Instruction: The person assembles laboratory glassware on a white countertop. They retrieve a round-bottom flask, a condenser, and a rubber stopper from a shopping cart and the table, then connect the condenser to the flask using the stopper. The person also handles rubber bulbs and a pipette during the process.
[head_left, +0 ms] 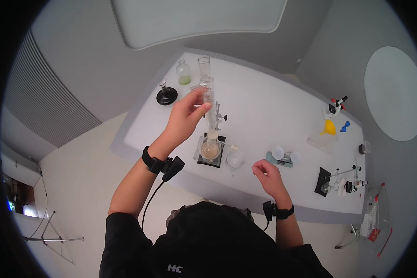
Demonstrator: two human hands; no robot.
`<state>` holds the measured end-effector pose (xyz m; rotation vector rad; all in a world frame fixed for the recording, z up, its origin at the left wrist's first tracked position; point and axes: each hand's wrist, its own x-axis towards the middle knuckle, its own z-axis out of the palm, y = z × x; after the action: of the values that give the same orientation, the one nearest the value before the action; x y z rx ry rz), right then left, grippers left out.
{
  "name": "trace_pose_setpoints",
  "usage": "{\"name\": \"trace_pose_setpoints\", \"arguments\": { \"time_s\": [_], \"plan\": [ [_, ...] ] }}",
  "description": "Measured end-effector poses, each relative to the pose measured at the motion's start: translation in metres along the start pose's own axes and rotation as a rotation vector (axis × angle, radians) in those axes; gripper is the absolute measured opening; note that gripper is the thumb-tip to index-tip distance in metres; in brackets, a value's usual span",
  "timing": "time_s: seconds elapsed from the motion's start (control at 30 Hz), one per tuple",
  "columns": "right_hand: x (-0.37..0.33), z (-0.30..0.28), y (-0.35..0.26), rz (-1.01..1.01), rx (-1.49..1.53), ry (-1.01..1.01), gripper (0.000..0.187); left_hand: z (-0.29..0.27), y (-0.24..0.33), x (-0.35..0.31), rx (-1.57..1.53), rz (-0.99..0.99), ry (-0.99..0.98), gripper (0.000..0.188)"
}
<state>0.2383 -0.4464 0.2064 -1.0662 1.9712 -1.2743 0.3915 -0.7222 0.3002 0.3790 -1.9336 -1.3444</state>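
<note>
My left hand (190, 111) is closed around an upright clear glass condenser (211, 121) that looks coiled inside. Directly below stands a round glass flask (210, 150) with cloudy tan liquid, on a dark stand base (211, 162). A light stopper (212, 134) sits at the flask's neck; the join with the condenser is too small to make out. Beside the flask rests a clear round glass vessel (235, 159). Above the table's front edge, my right hand (269, 178) is loosely closed, its fingers curled with nothing visible in them.
A teal scale (280, 160) with white dishes lies right of the glass vessel. At the back left stand a bottle with green liquid (184, 79), a tall glass cylinder (204, 65) and a flask on a black base (167, 96). A yellow funnel (329, 127) is farther right.
</note>
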Motion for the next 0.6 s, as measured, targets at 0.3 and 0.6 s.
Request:
{"name": "trace_pose_setpoints", "arguments": {
  "time_s": [0.3,0.6],
  "plan": [
    [0.048,0.02,-0.095,-0.265,-0.014,0.0,0.01,-0.004,-0.001,0.006,0.035,-0.02,-0.05,0.038],
    [0.109,0.054,-0.131,-0.613,-0.261,0.181,0.036,-0.001,0.005,0.01,0.067,0.089,-0.017,0.037]
  ]
}}
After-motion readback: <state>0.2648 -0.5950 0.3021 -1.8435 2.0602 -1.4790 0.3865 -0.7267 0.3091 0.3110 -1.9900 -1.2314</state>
